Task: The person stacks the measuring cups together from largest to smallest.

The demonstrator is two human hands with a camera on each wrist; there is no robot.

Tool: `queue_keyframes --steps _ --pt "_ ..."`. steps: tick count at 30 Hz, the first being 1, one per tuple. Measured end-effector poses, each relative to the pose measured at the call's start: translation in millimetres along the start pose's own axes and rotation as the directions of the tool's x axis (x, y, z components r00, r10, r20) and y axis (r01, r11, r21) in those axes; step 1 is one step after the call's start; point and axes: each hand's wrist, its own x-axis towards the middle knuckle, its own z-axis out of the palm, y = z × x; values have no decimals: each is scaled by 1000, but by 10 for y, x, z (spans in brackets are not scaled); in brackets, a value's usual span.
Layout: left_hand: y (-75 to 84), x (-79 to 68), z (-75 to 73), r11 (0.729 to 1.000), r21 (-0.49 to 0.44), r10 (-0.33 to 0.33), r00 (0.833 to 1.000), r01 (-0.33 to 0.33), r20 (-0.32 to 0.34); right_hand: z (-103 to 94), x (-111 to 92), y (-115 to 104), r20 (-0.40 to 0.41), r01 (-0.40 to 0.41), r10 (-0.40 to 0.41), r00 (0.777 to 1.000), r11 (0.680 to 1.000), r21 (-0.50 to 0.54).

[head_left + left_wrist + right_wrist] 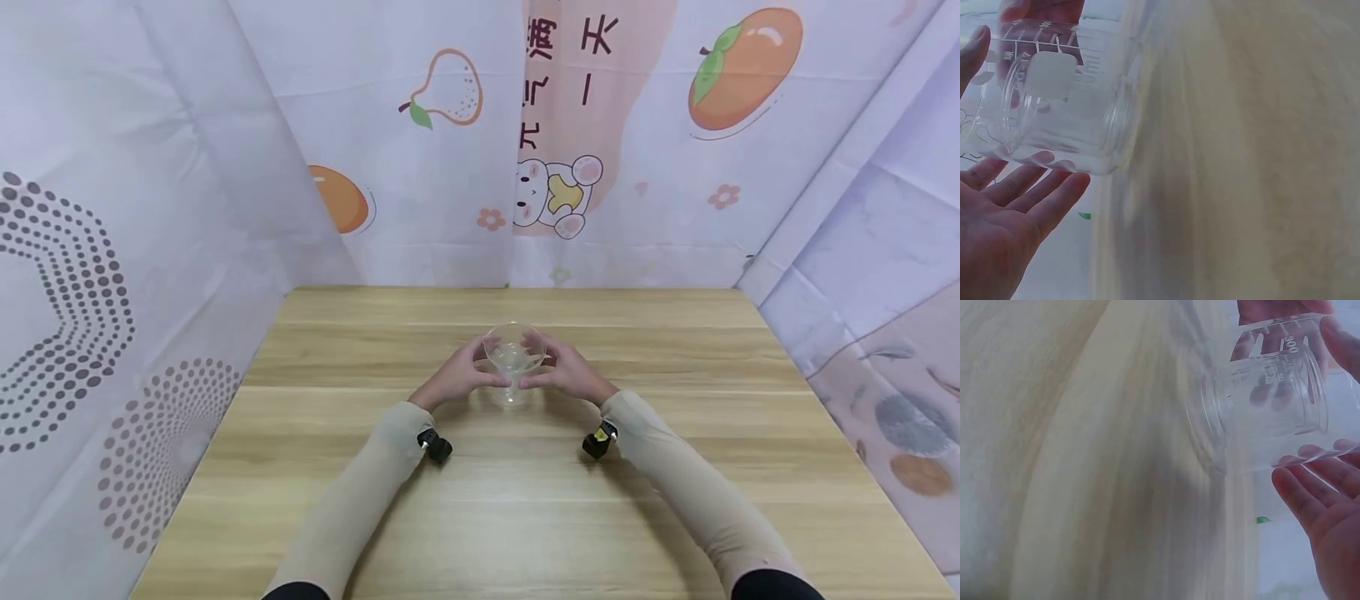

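Observation:
A clear glass beaker (513, 360) with white graduation marks stands upright toward the back of the wooden table. Inside its wall, a smaller marked beaker (1272, 394) shows through the glass in the right wrist view. My left hand (462, 372) holds the outer beaker from the left, thumb on the near side and fingertips against the glass. From the opposite side my right hand (568, 371) grips it in the same way. A white label patch (1052, 75) shows in the left wrist view. Glass partly covers the far fingers.
The light wooden table (517, 517) spreads around both forearms. Printed white curtains (450, 167) hang along its back edge and at both sides. A small black camera (437, 447) sits on the left wrist, another (597, 442) on the right.

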Motion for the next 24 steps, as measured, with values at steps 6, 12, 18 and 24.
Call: queue_keyframes --steps 6,12,18,24 --pt "-40 26 -5 1000 17 -16 1000 17 -6 28 72 216 -10 20 -20 1000 1000 6" --pt "-60 16 -29 1000 13 -12 1000 12 -5 28 95 195 -1 1 -1 1000 1000 -24" --pt "-61 8 -33 1000 4 -3 1000 3 -5 17 103 169 -1 -15 15 1000 996 -87" --pt "-55 -4 -32 1000 0 -4 1000 4 11 8 97 185 5 -28 28 1000 995 -98"
